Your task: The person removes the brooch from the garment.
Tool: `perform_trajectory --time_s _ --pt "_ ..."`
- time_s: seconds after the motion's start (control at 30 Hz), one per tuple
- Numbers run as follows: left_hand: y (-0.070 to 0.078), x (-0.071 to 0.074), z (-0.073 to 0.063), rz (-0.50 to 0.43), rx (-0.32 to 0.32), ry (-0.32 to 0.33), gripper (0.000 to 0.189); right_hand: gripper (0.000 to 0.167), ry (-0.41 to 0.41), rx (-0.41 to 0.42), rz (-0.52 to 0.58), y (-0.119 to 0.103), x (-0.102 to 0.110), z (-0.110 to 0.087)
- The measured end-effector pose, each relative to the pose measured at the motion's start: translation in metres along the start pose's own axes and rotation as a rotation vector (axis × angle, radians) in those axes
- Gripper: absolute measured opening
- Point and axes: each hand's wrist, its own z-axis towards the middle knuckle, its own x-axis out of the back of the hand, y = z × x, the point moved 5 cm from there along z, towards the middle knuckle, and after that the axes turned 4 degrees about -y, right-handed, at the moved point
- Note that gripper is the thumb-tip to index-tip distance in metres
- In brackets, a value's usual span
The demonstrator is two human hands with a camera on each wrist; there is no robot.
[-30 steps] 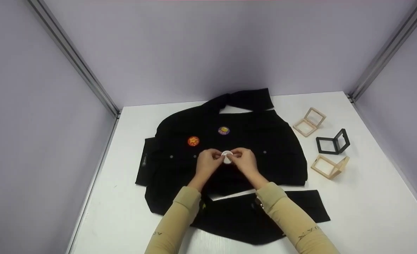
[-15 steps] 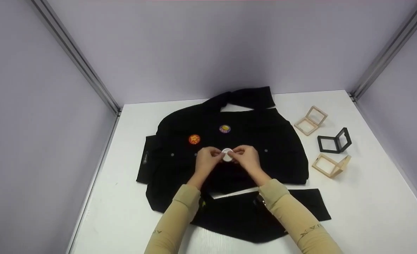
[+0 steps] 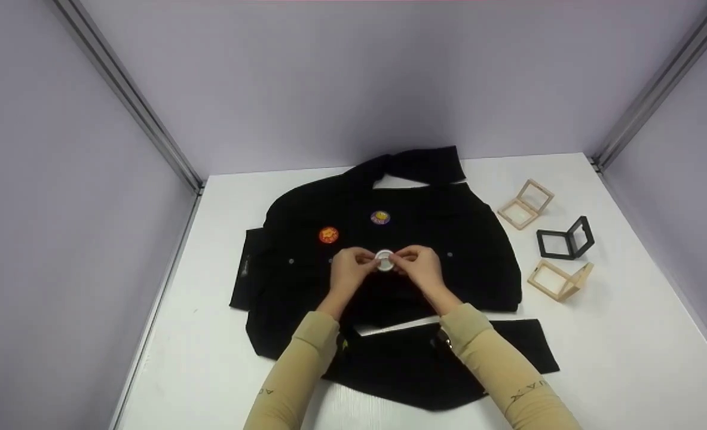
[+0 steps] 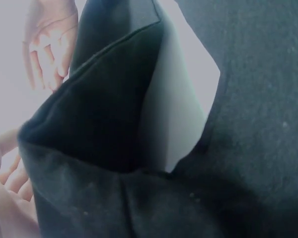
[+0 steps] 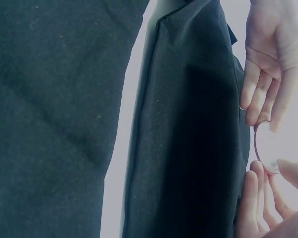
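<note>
In the head view, my left hand (image 3: 351, 272) and my right hand (image 3: 421, 269) meet over a black long-sleeved garment (image 3: 479, 275) spread on the table. Between them they pinch a small round badge (image 3: 384, 260), its whitish side with a raised ring facing up. The thumbs lie on the face of it, fingers at the edge. From the right wrist view the badge (image 5: 267, 146) appears tilted, held at opposite edges. A red badge with a yellow star (image 3: 328, 235) and a purple-and-yellow badge (image 3: 380, 217) sit on the garment beyond the hands.
Three small hinged frames stand propped at the right of the white table (image 3: 628, 334): a pale wooden one (image 3: 519, 213), a black one (image 3: 555, 243) and another wooden one (image 3: 550, 280). Pale walls (image 3: 329, 77) enclose the back and sides.
Both hands keep pinching the badge in nearly the same spot; the thumbs have shifted slightly outward, so more of its ring shows. The head view has moved a little.
</note>
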Motion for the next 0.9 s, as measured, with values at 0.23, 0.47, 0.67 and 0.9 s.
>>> perform_trajectory --time_s 0.23,0.47,0.67,0.9 --pt "-0.003 0.003 0.002 -0.050 0.010 0.004 0.010 0.008 -0.006 0.043 0.025 -0.001 -0.001 0.001" --pt "-0.003 0.005 0.003 -0.114 0.049 -0.011 0.018 0.009 -0.010 0.109 -0.048 -0.007 0.000 0.001" --pt "-0.004 0.003 0.002 -0.152 0.104 -0.023 0.030 0.007 0.004 0.162 -0.101 -0.011 0.001 -0.002" --pt "-0.006 0.000 0.003 -0.301 0.146 -0.030 0.032 0.008 0.015 0.211 -0.128 -0.015 0.002 -0.002"
